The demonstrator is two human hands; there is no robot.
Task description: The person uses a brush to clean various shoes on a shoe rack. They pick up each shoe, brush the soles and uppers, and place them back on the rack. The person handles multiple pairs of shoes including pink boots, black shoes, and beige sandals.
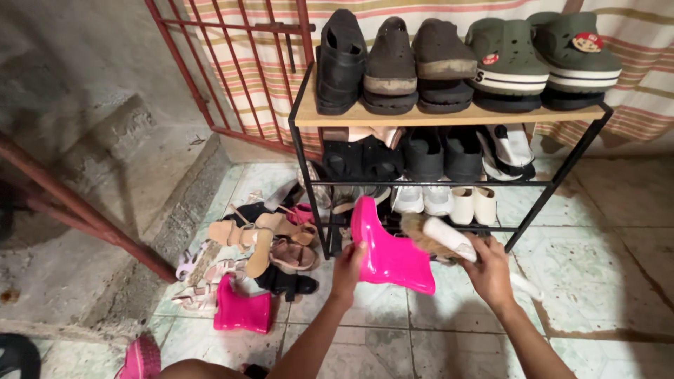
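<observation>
Two bare hands are busy in front of a shoe rack (309, 116). The left hand (347, 265) is closed around the back edge of a bright pink rain boot (390, 249) and holds it up off the floor. The boot is tipped, with its open top at about 11 o'clock and its toe at about 4 o'clock. The right hand (488, 270) is closed around the white handle of a scrub brush (439, 237). The brown bristles of the brush touch the side of the boot. Boot and brush are low in the middle, right in front of the bottom shelf of the rack.

One more pink boot (242, 309) stands on the tiled floor (597, 281) at about 8 o'clock from the held boot. Just above it lies a messy pile of sandals (260, 242) in tan, pink and black.

On the top wooden shelf, at 12 o'clock, sit black shoes (340, 63), brown slip-ons (414, 63) and green clogs (540, 56). The middle shelf has dark shoes and a white and black pair. White shoes (449, 200) sit lower down.

A red metal gate (232, 63) stands at 11 o'clock, with a striped cloth (646, 77) hanging behind it and behind the rack. A gray concrete wall (77, 84) is at 9 o'clock.
</observation>
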